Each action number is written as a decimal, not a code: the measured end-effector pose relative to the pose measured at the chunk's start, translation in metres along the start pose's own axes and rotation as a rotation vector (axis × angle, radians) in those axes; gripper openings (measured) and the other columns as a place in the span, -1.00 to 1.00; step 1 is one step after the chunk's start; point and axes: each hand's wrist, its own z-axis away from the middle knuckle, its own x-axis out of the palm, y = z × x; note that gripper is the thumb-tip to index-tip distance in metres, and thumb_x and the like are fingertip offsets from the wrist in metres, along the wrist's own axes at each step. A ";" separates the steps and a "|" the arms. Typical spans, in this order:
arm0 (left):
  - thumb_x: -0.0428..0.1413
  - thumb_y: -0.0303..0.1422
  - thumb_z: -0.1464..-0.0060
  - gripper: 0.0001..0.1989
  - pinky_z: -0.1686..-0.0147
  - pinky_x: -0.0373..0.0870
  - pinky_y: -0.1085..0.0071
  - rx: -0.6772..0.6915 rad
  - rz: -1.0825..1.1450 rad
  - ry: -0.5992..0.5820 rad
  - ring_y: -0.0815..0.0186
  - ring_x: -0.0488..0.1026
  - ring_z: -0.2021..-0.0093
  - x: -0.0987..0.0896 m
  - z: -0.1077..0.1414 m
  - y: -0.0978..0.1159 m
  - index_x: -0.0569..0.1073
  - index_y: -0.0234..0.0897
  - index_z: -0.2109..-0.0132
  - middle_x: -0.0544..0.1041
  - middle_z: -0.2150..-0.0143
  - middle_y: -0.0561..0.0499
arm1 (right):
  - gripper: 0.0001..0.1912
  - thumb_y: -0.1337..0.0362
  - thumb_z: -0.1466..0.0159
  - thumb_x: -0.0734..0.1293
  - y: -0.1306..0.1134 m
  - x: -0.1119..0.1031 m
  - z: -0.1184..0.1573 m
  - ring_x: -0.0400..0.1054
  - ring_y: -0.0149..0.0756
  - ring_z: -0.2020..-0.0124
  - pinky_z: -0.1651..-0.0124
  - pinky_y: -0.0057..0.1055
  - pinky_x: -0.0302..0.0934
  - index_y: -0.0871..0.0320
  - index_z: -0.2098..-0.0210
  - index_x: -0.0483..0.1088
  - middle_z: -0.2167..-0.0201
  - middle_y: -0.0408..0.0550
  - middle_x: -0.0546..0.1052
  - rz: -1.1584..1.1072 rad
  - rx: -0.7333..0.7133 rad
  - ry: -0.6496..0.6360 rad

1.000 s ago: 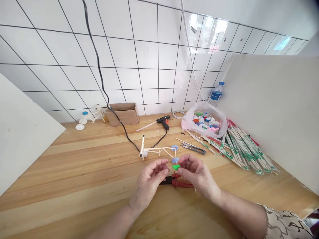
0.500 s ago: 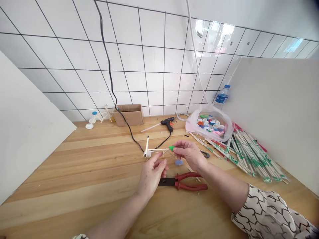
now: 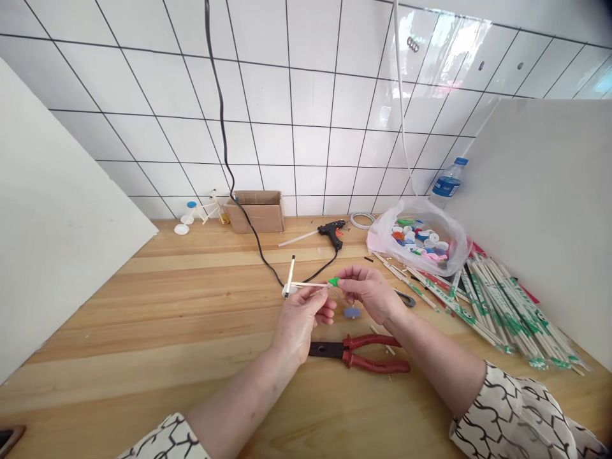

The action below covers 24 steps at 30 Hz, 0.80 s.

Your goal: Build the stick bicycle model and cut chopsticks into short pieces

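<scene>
A small frame of pale sticks (image 3: 306,284) is pinched between the thumb and fingers of my left hand (image 3: 302,319). At its left end an upright stick with a dark tip (image 3: 291,271) stands by a white cap (image 3: 289,289). My right hand (image 3: 369,293) pinches a small green piece (image 3: 333,281) at the frame's right end. Below my right fingers is a blue cap (image 3: 352,312), slightly blurred. Red-handled pliers (image 3: 356,352) lie on the table just below both hands, their jaw tips hidden by my left wrist.
Behind my hands are a black glue gun (image 3: 331,232), a tape roll (image 3: 362,220) and a cardboard box (image 3: 259,211). To the right lie a bag of caps (image 3: 377,239), a bottle (image 3: 447,185) and wrapped sticks (image 3: 507,306). A stick model (image 3: 209,208) stands back left.
The view has shifted, moving the scene. My left thumb and fingers, apart before, have closed on the stick frame. My right hand still pinches the green piece.
</scene>
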 end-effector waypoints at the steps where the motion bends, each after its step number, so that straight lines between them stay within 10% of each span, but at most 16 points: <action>1: 0.25 -0.32 0.18 -0.70 0.60 0.32 0.52 0.001 0.009 0.002 0.45 0.36 0.62 0.000 -0.001 0.000 0.48 -0.39 0.26 0.49 0.57 0.02 | -0.78 0.28 0.16 0.46 0.000 0.000 -0.001 0.13 -0.55 0.69 0.63 -0.51 0.01 0.21 0.55 0.38 0.65 -0.23 0.40 0.000 0.004 0.002; 24: 0.27 -0.35 0.23 -0.79 0.52 0.36 0.51 0.036 0.073 0.039 0.43 0.40 0.55 0.001 -0.009 -0.002 0.48 -0.41 0.43 0.50 0.57 0.01 | -0.80 0.29 0.10 0.43 0.005 0.005 0.000 0.17 -0.50 0.63 0.61 -0.52 0.02 0.18 0.48 0.38 0.62 -0.22 0.42 0.044 -0.058 0.029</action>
